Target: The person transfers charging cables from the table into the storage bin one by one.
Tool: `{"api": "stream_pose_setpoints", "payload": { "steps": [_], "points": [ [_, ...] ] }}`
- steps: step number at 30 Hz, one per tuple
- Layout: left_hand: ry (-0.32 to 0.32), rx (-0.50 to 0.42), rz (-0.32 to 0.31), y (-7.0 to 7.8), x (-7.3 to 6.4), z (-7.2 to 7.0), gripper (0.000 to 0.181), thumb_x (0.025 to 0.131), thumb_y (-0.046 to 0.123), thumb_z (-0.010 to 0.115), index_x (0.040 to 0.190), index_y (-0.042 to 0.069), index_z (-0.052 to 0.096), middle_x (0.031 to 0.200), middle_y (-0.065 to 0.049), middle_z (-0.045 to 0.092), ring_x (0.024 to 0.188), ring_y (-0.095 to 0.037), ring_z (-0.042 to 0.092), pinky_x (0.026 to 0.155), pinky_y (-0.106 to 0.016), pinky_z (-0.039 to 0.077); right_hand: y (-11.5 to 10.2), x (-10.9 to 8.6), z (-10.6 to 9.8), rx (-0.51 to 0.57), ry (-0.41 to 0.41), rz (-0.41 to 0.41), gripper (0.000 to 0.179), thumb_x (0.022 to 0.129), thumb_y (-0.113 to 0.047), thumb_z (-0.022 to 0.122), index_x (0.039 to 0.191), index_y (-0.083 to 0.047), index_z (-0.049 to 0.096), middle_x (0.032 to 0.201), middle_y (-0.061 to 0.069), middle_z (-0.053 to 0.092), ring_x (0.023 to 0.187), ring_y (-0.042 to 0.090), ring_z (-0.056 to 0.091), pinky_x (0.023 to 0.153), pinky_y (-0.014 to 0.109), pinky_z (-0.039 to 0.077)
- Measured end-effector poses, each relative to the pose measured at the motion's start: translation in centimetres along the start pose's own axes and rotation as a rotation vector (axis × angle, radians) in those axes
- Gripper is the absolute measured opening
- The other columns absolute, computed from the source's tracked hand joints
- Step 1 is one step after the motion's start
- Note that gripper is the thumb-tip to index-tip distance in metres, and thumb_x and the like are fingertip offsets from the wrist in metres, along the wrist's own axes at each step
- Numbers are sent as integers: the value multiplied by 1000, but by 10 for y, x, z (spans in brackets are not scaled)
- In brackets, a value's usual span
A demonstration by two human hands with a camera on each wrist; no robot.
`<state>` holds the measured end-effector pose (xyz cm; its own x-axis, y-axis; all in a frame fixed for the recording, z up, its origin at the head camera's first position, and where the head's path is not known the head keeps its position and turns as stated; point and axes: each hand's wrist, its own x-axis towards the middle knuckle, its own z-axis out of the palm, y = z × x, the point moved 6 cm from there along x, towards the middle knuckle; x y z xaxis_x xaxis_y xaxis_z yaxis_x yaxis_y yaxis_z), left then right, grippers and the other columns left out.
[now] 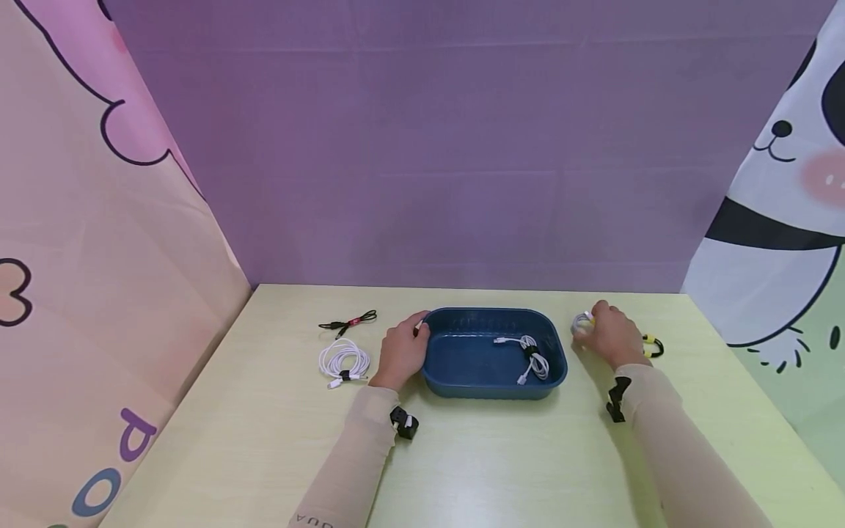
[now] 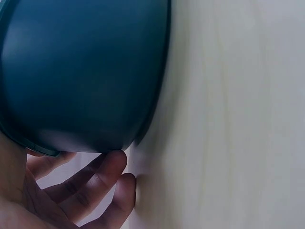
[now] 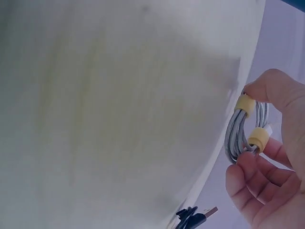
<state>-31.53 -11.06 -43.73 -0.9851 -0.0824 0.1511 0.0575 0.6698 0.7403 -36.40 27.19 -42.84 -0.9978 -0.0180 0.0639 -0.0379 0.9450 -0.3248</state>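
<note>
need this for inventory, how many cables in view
5: black cable and white cable left of the basin; white coil inside it; gray coil held by the right hand; black loop beside that hand, partly hidden.

Head view: from above the near side of the table (image 1: 488,469), at some distance, facing forward and down, with the purple backdrop (image 1: 422,147) beyond. Left wrist view: very near, turned sideways, facing the outside of the blue tray (image 2: 86,71); tray and left hand (image 1: 401,353) also appear in the head view. Right wrist view: near, tilted, sharing the right hand (image 1: 610,337) and grey cable coil (image 3: 236,136) with the head view.
</note>
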Motion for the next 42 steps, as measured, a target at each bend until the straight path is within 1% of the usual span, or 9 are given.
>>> {"api": "stream_pose_setpoints", "payload": {
  "steps": [4,8,12,16,21,26,32,37,42],
  "points": [
    [-3,1,1,0,-1,0,39,107,27,48,143,19,61,107,-12,74,89,-28,67,77,-46,54,0,-4,-1,-1,26,-16,60,88,-36,71,124,7,51,111,32,63,88,43,64,77,55,52],
    [-3,4,7,0,-1,0,39,107,28,48,143,19,61,102,-11,74,85,-27,66,75,-44,52,1,-6,-2,-16,66,-23,61,87,-40,71,126,4,56,114,31,66,94,42,62,73,54,52],
    [-1,8,17,-1,1,0,39,107,27,48,143,18,61,103,-11,74,85,-26,66,74,-43,52,0,-9,-4,-27,121,-30,61,86,-42,71,124,3,59,111,29,68,97,41,56,70,53,52],
    [3,11,19,1,1,-1,39,107,27,48,143,18,61,103,-11,74,85,-26,66,74,-42,52,-3,-11,-9,-34,168,-41,61,85,-42,71,123,5,61,107,29,69,97,43,53,71,54,49],
    [6,10,9,0,1,-1,39,107,27,49,143,19,61,102,-10,73,84,-26,64,73,-42,51,-7,-12,-17,-13,193,-47,60,85,-40,70,122,6,62,104,29,69,89,42,57,69,51,49],
    [2,1,7,1,1,-1,39,107,27,48,143,20,61,108,-11,74,90,-28,66,78,-46,53,-14,-13,-29,8,245,-75,58,86,-38,71,121,7,63,102,29,70,78,39,62,65,48,50],
    [2,-6,14,2,1,0,39,107,28,48,142,19,62,111,-11,75,95,-30,68,83,-48,54,-21,-14,-40,52,319,-109,56,86,-34,73,120,9,64,102,30,71,82,44,65,71,54,50],
    [-2,1,6,1,1,0,38,107,28,48,142,20,62,111,-11,75,94,-29,68,82,-47,53,-25,-16,-45,98,326,-95,56,87,-33,72,124,8,63,107,30,69,91,45,63,80,57,49],
    [-4,-7,-7,-1,0,1,39,108,29,47,143,21,61,113,-11,74,97,-30,68,85,-48,54,-29,-21,-46,142,319,-80,59,88,-34,73,127,8,61,114,32,67,97,45,61,86,58,49]
  ]
}}
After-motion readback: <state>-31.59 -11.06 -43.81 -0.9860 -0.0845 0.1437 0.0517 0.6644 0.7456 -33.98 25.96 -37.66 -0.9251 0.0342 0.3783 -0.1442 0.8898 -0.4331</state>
